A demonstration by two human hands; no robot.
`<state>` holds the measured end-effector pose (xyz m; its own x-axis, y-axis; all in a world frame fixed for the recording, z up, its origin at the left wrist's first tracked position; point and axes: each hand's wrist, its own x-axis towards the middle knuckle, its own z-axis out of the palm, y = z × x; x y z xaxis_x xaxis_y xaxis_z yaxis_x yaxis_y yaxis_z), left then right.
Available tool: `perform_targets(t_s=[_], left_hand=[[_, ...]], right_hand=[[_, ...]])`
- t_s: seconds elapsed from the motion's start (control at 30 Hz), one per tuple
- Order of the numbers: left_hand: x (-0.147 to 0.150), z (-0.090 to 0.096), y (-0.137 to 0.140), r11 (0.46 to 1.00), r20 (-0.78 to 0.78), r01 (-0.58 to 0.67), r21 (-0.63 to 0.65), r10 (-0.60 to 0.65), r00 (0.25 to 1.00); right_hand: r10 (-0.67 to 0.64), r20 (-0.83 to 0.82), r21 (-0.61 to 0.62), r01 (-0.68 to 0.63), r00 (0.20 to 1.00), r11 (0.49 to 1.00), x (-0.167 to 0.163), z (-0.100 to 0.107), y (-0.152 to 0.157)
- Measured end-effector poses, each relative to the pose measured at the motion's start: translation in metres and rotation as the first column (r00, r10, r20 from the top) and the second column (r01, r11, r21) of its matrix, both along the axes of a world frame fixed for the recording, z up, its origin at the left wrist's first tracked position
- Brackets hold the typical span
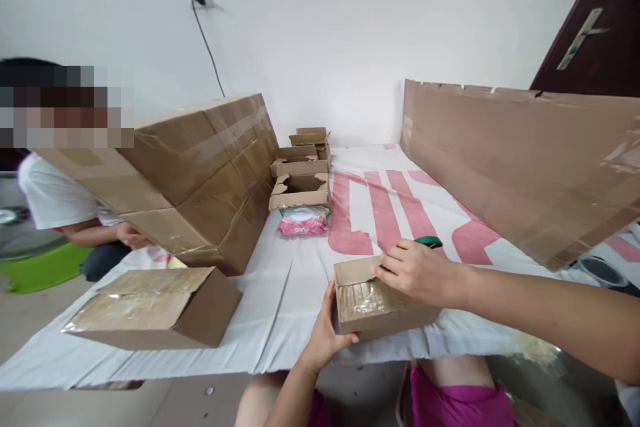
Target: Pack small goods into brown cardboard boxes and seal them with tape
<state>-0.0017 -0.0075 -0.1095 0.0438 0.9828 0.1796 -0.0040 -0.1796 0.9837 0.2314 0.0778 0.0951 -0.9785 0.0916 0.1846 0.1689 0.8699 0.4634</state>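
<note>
Left hand (327,330) grips box (367,300) at its left end; right hand (413,271) holds green tool (430,241) over box top.

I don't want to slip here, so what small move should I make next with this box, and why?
Probably ease the green-handled tool along the flap seam, away from your left hand. Shiny tape lies across the carton's top, your right hand holds the tool there, and your left hand steadies the near-left corner.
</note>
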Motion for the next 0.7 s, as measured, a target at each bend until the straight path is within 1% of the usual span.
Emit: perform_targets(t_s=[0.2, 0.4, 0.57, 0.7], left_hand=[[0.001, 0.001, -0.001, 1.000, -0.032, -0.007, -0.028, 0.007, 0.999], [0.001, 0.007, -0.002, 0.999, -0.081, -0.018, -0.038, 0.015, 0.997], [-0.001, 0.003, -0.002, 0.998, -0.095, -0.019, -0.066, 0.012, 0.995], [-0.002, 0.001, -0.002, 0.997, -0.123, -0.029, -0.065, 0.021, 0.992]], right_hand=[[-0.050, 0.008, 0.044, 0.049, 0.999, 0.998, 0.040, 0.000, 0.002], [-0.104, 0.001, 0.031, 0.104, 0.995, 0.994, 0.070, -0.001, 0.009], [-0.167, 0.005, 0.048, 0.167, 0.986, 0.985, 0.098, 0.006, 0.010], [-0.201, 0.035, 0.035, 0.200, 0.979, 0.979, 0.112, 0.001, 0.010]])
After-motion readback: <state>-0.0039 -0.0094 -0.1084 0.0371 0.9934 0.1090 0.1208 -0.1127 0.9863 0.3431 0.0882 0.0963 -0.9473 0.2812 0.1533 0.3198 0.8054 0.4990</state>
